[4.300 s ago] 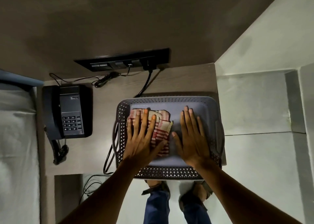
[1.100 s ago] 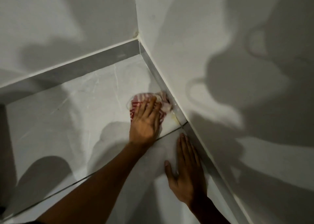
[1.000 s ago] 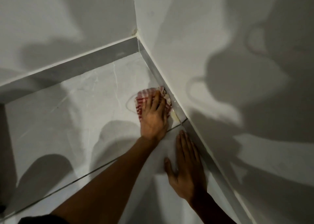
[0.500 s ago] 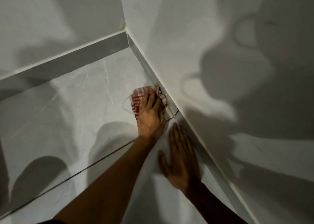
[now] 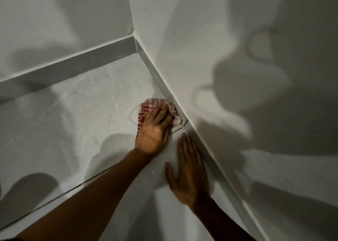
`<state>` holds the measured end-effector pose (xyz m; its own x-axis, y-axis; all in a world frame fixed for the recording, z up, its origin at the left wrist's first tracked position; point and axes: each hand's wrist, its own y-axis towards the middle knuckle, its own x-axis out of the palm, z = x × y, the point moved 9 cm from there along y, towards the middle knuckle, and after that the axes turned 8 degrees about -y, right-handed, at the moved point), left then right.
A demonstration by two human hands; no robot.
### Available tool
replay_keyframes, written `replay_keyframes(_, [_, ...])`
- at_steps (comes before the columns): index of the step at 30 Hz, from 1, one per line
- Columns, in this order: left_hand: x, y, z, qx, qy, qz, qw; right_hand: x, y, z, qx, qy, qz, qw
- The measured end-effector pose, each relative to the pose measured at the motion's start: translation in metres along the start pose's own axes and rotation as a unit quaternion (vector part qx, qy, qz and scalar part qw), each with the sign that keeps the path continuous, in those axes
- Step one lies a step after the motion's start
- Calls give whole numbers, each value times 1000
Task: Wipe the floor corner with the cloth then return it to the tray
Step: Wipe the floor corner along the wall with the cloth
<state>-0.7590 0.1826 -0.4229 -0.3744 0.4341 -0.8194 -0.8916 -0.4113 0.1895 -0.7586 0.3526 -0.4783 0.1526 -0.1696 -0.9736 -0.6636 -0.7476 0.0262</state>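
Clearly our left hand (image 5: 153, 131) presses flat, fingers spread, on the cloth (image 5: 146, 112) against the skirting (image 5: 164, 90); our right hand (image 5: 188, 169) rests open on the floor (image 5: 73, 131). We judge the cloth soft, light and bunchable, best pinched anywhere in a fold.

A soft woven cloth (image 5: 152, 107), striped red and white and crumpled, lies on a floor (image 5: 76, 116) of pale, marble-look tile with faint veins and a smooth, lightly glossy finish. Thin dark grout lines (image 5: 98, 175) cut across it. A grey, smooth skirting (image 5: 73, 65) edges matt, painted white walls (image 5: 210, 45) that look plain and even.
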Motion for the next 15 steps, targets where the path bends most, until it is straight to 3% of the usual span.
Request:
replay_keyframes(3, [-8, 4, -5, 45, 43, -18, 998, 5, 1, 0, 4, -8, -18, 1000])
replay_keyframes(8, [2, 10, 3, -37, 55, -76, 995, 3, -1, -2, 2, -24, -15, 1000])
replay_keyframes(12, [-5, -6, 16, 59, 72, -85, 992, 2, 0, -1, 6, -16, -17, 1000])
replay_keyframes(13, [-9, -1, 11, 53, 76, -73, 993, 2, 0, -1, 7, -18, -19, 1000])
replay_keyframes(15, [-16, 20, -9, -33, 58, -33, 997, 3, 1, -3, 7, -22, -34, 999])
